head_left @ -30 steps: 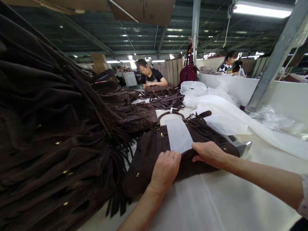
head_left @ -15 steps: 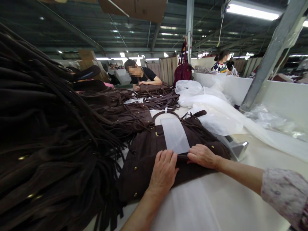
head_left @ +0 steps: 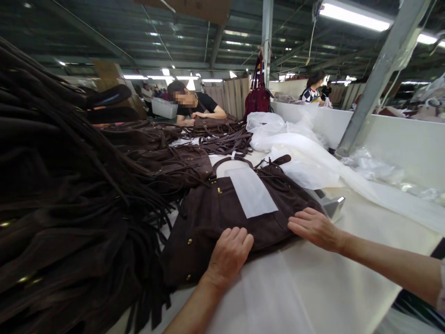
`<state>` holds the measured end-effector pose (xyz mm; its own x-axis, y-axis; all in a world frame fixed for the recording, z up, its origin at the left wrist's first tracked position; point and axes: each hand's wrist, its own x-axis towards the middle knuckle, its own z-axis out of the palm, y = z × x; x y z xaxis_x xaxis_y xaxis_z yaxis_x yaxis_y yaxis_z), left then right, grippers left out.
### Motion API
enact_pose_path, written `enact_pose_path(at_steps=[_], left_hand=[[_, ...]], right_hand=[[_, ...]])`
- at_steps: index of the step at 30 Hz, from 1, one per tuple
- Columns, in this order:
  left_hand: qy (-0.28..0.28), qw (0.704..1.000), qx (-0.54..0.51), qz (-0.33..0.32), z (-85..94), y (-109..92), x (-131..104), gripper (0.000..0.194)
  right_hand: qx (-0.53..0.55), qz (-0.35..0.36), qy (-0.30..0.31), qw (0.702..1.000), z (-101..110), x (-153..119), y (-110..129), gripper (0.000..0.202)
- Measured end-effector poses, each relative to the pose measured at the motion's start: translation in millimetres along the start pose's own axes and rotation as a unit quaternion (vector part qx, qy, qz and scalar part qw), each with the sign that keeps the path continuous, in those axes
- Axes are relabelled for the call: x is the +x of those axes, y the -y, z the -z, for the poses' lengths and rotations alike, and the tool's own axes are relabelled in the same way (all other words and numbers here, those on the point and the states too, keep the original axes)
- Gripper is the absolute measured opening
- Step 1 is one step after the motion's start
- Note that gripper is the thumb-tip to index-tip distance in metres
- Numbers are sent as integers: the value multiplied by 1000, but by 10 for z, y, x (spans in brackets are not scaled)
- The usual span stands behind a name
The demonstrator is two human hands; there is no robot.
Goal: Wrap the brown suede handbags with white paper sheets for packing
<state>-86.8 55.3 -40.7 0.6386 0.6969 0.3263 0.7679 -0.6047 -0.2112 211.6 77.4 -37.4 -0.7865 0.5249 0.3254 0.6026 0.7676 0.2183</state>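
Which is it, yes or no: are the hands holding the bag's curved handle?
No: the left hand and the right hand are across the bag from the handle.

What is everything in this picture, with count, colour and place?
Table: one, whitish, foreground
Front bag: one, dark brown, on table
Strip: one, white, on front bag
Other bags: uncountable heap, dark brown, left and beyond
Plastic sheeting: count unclear, white and clear, right
Metal piece: one, silvery, beside front bag
Posts: two, grey, back centre and right
Hanging bag: at least one, maroon, on centre post
Partition: one, white, back right
Co-workers: two clear, others tiny, black and patterned tops, background
Lamps: several, white, overhead
Left hand: one, bare, on front bag
Right hand: one, bare, at front bag, farther right
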Motion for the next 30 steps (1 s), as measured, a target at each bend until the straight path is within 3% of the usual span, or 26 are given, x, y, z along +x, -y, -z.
enact_pose_path(at_steps=[4,7,12,17,21,23,28,30], left_hand=[[3,1000,3,-20,18,-31,-27,16],[4,1000,1,-23,18,-66,-67,16],[-3,1000,-11,-20,-36,-161,-186,16],[7,999,-41,-16,-43,-185,-286,17],[66,995,-76,-7,20,-204,-332,60],[83,993,-83,7,46,-228,-342,69],[89,992,-87,26,76,-273,-331,62],[95,991,-88,23,83,-278,-321,59]], right_hand=[[1,43,-40,998,-257,-209,-97,24],[-25,29,-21,999,-303,-264,-153,29],[-21,3,51,998,-239,-361,-81,56],[-36,-15,80,996,-219,-467,8,63],[-31,-10,95,995,-209,-531,17,64],[-17,-7,100,995,-201,-573,25,64],[58,-17,122,991,-65,-568,48,74],[96,-35,144,984,94,-429,14,62]])
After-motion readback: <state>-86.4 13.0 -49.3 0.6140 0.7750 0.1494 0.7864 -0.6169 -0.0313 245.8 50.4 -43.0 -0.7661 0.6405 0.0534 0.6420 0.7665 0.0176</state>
